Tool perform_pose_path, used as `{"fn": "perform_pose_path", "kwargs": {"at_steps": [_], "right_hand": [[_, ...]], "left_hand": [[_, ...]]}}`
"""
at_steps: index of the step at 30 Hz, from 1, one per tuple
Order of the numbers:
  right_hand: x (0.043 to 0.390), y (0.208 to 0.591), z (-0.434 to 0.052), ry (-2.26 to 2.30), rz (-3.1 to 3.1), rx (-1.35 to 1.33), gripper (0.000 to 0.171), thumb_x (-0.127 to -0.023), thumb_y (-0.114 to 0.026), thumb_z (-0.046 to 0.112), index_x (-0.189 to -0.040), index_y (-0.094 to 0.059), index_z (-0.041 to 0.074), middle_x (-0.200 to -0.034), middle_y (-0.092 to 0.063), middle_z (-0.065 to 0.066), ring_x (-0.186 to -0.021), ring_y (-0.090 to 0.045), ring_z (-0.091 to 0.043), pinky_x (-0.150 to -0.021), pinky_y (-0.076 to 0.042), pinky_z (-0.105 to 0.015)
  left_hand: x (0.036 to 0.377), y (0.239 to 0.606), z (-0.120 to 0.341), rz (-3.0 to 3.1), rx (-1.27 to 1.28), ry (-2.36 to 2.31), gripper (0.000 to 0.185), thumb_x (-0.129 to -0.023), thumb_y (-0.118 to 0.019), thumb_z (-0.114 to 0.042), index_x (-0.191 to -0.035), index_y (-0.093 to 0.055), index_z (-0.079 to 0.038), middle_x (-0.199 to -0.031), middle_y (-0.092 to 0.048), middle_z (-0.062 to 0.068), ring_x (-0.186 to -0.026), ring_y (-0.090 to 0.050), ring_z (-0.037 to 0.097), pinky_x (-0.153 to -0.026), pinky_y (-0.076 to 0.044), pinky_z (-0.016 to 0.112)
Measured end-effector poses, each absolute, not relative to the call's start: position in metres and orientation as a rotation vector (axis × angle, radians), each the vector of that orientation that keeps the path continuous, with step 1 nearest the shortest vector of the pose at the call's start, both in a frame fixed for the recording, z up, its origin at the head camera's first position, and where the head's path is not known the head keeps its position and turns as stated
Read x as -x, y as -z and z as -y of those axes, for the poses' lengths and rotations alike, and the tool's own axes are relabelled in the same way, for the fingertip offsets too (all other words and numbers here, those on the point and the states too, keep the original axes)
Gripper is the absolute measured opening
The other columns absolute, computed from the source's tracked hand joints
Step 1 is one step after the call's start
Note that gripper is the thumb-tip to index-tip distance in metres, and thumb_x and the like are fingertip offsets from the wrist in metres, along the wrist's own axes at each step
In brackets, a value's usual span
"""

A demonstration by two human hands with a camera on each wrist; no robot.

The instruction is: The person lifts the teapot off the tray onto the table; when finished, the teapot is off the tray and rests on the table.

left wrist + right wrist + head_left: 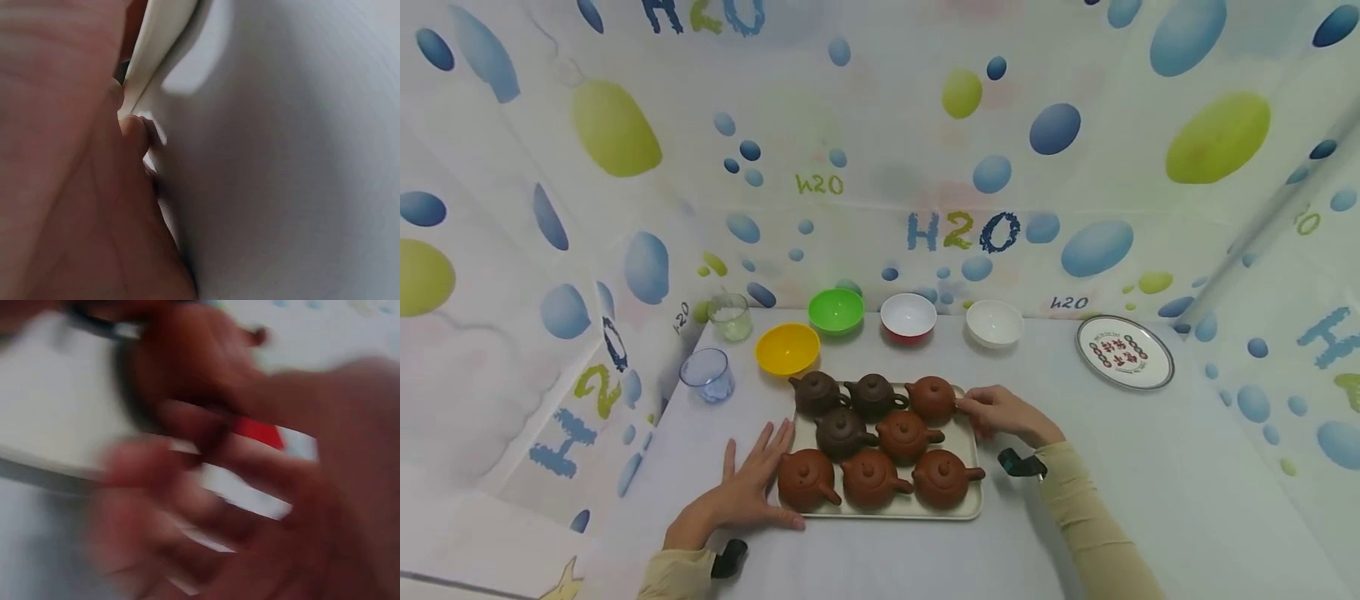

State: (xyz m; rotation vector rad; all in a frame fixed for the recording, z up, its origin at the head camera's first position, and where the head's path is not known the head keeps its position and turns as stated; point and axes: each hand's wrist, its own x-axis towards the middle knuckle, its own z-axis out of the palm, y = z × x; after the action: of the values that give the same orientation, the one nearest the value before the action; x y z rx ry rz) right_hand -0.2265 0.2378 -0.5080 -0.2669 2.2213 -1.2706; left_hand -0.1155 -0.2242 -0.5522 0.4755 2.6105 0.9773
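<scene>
A cream tray bears several clay teapots in three rows. Of the three teapots at the back, the right one is reddish brown; my right hand pinches its handle between thumb and fingers. The right wrist view is blurred, but the teapot's body shows beyond the curled fingers. Dark brown teapots stand at the back left and middle left. Reddish teapots fill the front row. With fingers spread, my left hand rests against the tray's left edge, its thumb at the front left corner.
Behind the tray stand a yellow bowl, a green bowl, a red-and-white bowl and a white bowl. Two glasses, one blue and one clear, are at the left. A patterned oval plate lies back right.
</scene>
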Motion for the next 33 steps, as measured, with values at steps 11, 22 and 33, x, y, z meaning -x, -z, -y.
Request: {"fn": "perform_pose_path", "kwargs": {"at_steps": [11,22,33], "right_hand": [[0.217,0.508,-0.245,1.25,-2.145,0.369,0.038,-0.114,-0.053,0.031,-0.102,-0.062,-0.004,-0.072,-0.061,-0.002,-0.064,-0.057,-0.014,-0.061,-0.051,-0.026],[0.219,0.507,-0.23,1.158,-2.364,0.376,0.033,-0.113,-0.054,0.024,-0.092,-0.062,0.0,-0.064,-0.051,0.005,-0.057,-0.049,-0.009,-0.056,-0.039,-0.025],[0.219,0.51,-0.217,1.088,-2.481,0.301,0.038,-0.112,-0.051,0.028,-0.082,-0.058,0.006,-0.076,-0.044,0.003,-0.072,-0.045,-0.014,-0.065,-0.036,-0.03]], "left_hand": [[0.103,0.548,0.216,-2.537,-0.452,-0.983,0.145,-0.07,-0.094,-0.062,-0.174,-0.003,-0.018,-0.182,0.001,0.016,-0.167,0.009,0.045,-0.116,0.033,0.076],[0.112,0.549,0.222,-2.596,-0.459,-0.969,0.146,-0.068,-0.092,-0.067,-0.174,-0.004,-0.022,-0.183,0.001,0.01,-0.169,0.01,0.035,-0.118,0.033,0.072],[0.116,0.555,0.224,-2.607,-0.441,-0.95,0.146,-0.067,-0.092,-0.069,-0.174,-0.003,-0.027,-0.184,0.001,0.005,-0.17,0.011,0.03,-0.119,0.032,0.071]]}}
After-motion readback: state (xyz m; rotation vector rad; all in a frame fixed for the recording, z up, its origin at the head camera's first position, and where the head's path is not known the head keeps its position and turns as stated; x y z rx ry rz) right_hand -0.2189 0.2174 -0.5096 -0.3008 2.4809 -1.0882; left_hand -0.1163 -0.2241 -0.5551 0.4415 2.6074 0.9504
